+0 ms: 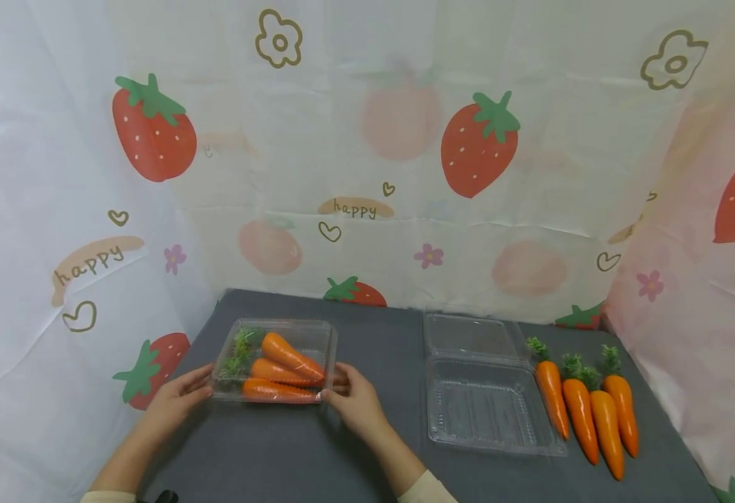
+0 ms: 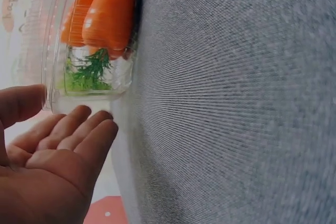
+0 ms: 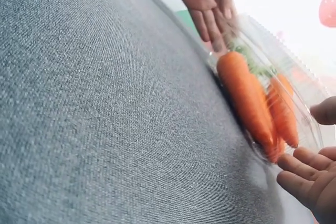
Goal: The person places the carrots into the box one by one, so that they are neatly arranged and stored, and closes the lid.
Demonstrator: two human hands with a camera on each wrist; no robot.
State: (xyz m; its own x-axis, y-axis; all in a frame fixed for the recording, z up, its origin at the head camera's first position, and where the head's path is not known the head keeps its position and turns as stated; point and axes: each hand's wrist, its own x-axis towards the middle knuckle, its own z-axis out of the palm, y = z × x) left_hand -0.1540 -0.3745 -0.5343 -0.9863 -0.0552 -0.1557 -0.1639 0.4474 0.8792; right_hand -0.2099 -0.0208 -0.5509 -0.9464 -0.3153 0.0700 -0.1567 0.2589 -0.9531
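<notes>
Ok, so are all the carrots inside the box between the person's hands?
No, four carrots lie outside that box, over beside the open container.

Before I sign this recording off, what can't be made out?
Head: black object, cut off by the bottom edge; unidentifiable.
Left wrist: boxed carrots, tips cut off by the top edge.
Right wrist: carrot greens, blurred through plastic; right hand, cut by the right edge.

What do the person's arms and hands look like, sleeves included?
The left hand and right hand wear no visible gloves or rings. A cream fabric left sleeve and matching right sleeve show on the forearms. A small black object by the left sleeve is too cropped to identify.
</notes>
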